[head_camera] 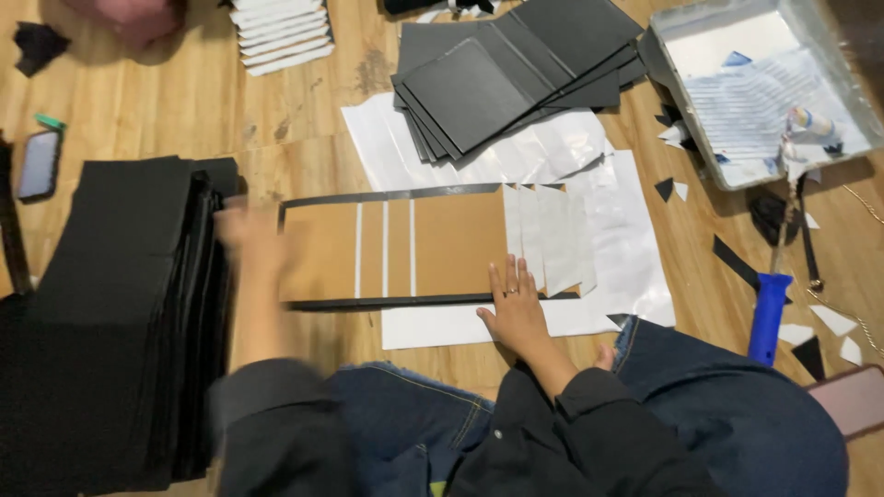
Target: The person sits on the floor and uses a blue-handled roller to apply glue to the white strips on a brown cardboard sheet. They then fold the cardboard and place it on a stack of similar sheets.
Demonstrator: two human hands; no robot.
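A brown cardboard panel (442, 244) with black paper edging and white gaps lies on white sheets on the wooden floor. My right hand (514, 308) rests flat on its near right edge, fingers spread, a ring on one finger. My left hand (244, 230) is blurred at the panel's left end, next to a tall stack of black sheets (110, 304); what it holds, if anything, is unclear. White paper strips (548, 235) cover the panel's right end.
A pile of finished black covers (497, 78) lies at the back. A grey paint tray (686, 97) with a glue roller sits back right; the roller's blue handle (767, 313) points toward me. A phone (39, 164) lies far left. Paper offcuts are scattered at right.
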